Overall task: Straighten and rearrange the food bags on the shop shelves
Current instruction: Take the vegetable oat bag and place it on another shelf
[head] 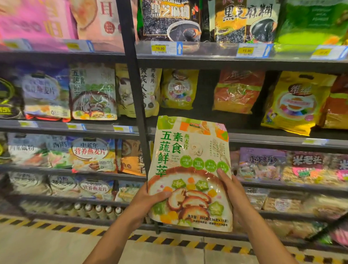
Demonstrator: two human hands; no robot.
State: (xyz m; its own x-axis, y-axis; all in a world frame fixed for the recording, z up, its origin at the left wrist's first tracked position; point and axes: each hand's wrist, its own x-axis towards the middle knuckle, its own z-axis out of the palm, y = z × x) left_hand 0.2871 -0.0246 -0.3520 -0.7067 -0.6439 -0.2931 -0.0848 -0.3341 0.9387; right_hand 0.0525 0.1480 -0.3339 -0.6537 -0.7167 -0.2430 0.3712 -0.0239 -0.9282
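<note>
I hold a cream and green oatmeal bag [190, 152] with a mushroom soup picture upright in front of the shelves. My left hand [147, 200] grips its lower left edge, thumb across the front. My right hand [234, 193] grips its right edge, thumb on the front. A matching bag [93, 91] stands on the second shelf at the left. Behind the held bag, the second shelf [205, 117] has a gap between a yellow bag [178, 88] and an orange bag [237, 90].
A dark upright post [135, 87] divides the shelving. Black sesame bags [169, 17] fill the top shelf, a yellow bag [296, 102] leans at the right, and more bags line the lower shelves. A black and yellow striped line [87, 230] marks the floor.
</note>
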